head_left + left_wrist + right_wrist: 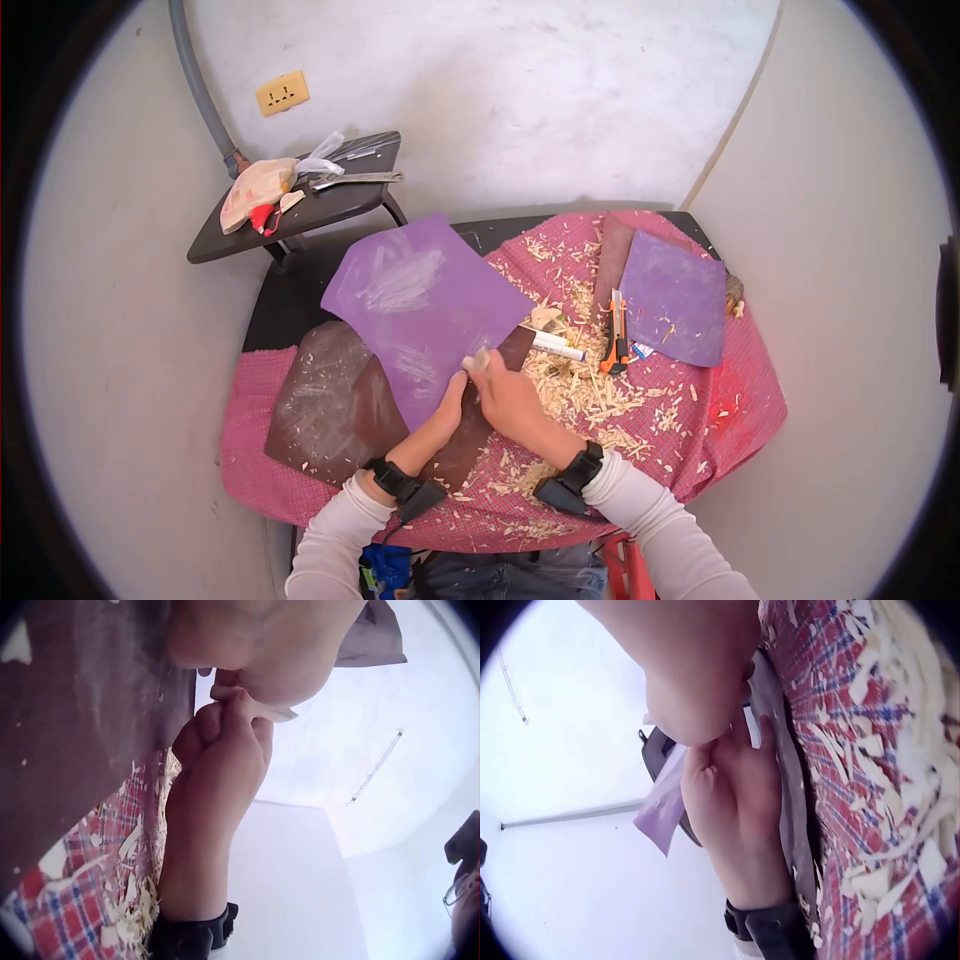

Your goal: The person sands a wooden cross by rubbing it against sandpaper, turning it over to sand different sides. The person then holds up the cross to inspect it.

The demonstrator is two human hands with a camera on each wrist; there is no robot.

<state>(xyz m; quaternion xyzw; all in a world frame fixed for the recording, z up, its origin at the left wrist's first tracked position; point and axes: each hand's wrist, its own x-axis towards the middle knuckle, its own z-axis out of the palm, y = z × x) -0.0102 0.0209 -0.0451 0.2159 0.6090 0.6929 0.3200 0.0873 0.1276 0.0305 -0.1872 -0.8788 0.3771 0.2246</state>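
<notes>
My right hand pinches a small pale wooden piece in curled fingers, and its fingertips meet my left hand. In the left wrist view, an end of the pale wood sticks out between the two hands. My left hand grips a purple sandpaper sheet near its lower right edge; most of its fingers are hidden in the head view. Whitish dust streaks mark the sheet, which spreads up and away from the hands. Beneath it lies a dusty dark brown sheet.
Wood shavings cover the checked cloth. An orange-black utility knife and a white marker lie right of the hands, beside another purple sheet. On a side shelf sit a bag and a metal tool.
</notes>
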